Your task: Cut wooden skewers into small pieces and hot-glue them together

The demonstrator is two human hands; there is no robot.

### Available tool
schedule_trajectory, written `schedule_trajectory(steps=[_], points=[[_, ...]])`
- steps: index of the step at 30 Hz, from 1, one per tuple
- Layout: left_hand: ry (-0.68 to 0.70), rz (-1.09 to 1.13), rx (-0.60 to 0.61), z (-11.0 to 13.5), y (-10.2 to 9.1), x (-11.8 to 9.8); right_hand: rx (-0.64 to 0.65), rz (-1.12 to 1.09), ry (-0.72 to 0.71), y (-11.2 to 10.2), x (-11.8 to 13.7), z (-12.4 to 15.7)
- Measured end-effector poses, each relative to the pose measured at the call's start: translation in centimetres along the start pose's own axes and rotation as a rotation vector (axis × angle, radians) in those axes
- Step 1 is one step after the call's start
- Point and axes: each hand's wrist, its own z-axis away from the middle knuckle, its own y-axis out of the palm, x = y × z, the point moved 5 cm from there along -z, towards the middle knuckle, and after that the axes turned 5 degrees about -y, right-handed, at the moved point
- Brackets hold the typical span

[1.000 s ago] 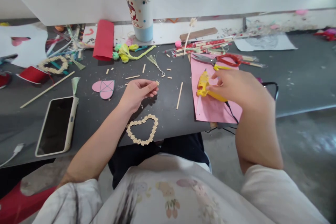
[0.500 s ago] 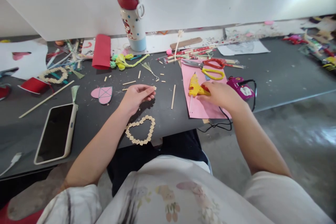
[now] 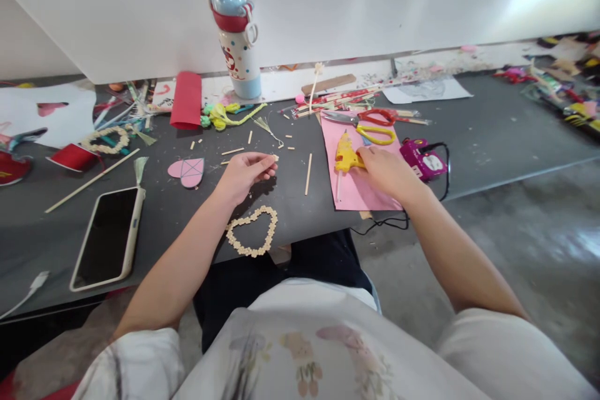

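Note:
My left hand point(image 3: 244, 174) hovers over the dark table point(image 3: 492, 131), fingers pinched on a small pale wooden piece. Just below it lies a heart outline made of pale beads point(image 3: 253, 232). My right hand point(image 3: 384, 172) is closed round the handle of a yellow glue gun point(image 3: 345, 154) that lies on a pink sheet point(image 3: 363, 190). Its black cord runs off the table's near edge. A thin wooden stick point(image 3: 308, 173) lies between my two hands.
Red and yellow scissors point(image 3: 370, 125) lie at the top of the pink sheet, beside a purple device point(image 3: 422, 159). A phone point(image 3: 109, 237), a pink paper heart point(image 3: 187, 170), a red paper roll point(image 3: 186, 100) and a dotted bottle point(image 3: 238, 44) are on the left and at the back.
My right hand has dropped onto the glue gun's handle and closed round it. The purple device has come into view. My left hand has stayed put.

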Motion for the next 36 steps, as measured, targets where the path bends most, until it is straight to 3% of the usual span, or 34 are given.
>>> schedule_trajectory(steps=[4, 14, 20, 28, 36], points=[[0.0, 0.01, 0.008, 0.0, 0.0, 0.0, -0.044, -0.096, 0.065, -0.3, -0.4, 0.4], [-0.007, 0.053, 0.029, -0.1, 0.0, 0.1, -0.298, -0.835, 0.363, -1.9, -0.7, 0.6], [-0.003, 0.14, 0.054, 0.0, 0.0, -0.2, -0.226, -1.413, 0.142, -1.8, 3.4, -0.7], [0.016, 0.224, -0.003, 0.0, -0.2, -0.5, -0.109, -1.643, -0.042, 0.3, 7.8, -2.5], [-0.019, 0.303, -0.004, 0.2, -0.1, -0.4, -0.011, -1.709, -0.084, 1.6, 8.8, -2.2]])
